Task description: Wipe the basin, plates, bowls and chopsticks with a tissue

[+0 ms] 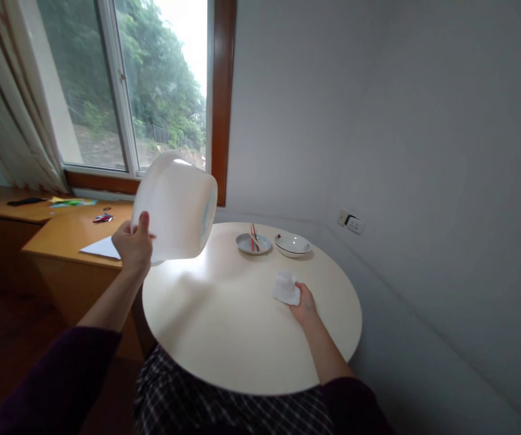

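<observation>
A white plastic bucket-like container [174, 208] is held up on its side above the left part of the round table, its base turned to the right. My left hand [134, 243] grips it by the rim, thumb on the outer wall; the fingers behind are hidden. Over the table's right half, my right hand [304, 305] pinches a white tissue [286, 288]. Beyond it stand a white bowl with a dark rim [293, 244] and a grey plate [242, 244] with chopsticks [255, 238] and other thin sticks lying across it.
The round white table [242, 350] stands close to the wall. On the left, a wooden desk [61, 232] bears paper [102, 248], a small red and blue item [103, 218] and colourful sheets [72, 202]. A wall socket [355, 225] is at the right.
</observation>
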The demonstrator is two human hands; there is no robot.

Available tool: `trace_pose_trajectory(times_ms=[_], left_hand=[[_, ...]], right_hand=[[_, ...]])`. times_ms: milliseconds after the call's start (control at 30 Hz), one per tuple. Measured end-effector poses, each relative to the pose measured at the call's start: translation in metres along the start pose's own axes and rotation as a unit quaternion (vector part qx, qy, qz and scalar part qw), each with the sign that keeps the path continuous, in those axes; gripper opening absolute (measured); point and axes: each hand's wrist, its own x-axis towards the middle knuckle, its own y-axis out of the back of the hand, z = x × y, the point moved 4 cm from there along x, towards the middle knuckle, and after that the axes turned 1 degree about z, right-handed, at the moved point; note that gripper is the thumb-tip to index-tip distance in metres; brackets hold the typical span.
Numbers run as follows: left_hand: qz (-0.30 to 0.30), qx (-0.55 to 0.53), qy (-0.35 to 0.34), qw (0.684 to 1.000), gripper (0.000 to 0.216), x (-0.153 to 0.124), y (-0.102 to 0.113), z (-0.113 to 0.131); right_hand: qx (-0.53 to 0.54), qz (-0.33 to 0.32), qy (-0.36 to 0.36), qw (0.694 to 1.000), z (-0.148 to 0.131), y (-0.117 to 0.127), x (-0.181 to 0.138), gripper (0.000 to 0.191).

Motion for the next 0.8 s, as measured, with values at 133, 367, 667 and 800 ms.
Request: trace_pose_trajectory(times_ms=[133, 367, 667, 800], left_hand=[[-0.068, 0.169, -0.113, 0.977, 0.045, 0.0, -0.021, -0.004], [-0.174, 0.255, -0.287, 0.907, 0.046, -0.008, -0.053, -0.025], [-0.369, 0.202, -0.334, 0.843, 0.04, -0.023, -0.056, -0.04], [-0.397, 0.189, -0.301, 0.847, 0.038, -0.02, -0.051, -0.057]], right_hand=[[0.0, 0.02, -0.042, 0.999, 0.007, -0.001, -0.001, 0.013], [0.015, 0.03, -0.057, 0.998, 0.006, -0.003, -0.006, 0.016], [0.011, 0.021, -0.06, 0.998, 0.009, -0.002, -0.005, 0.014], [0.001, 0.004, -0.061, 0.998, 0.012, -0.001, -0.002, 0.015]])
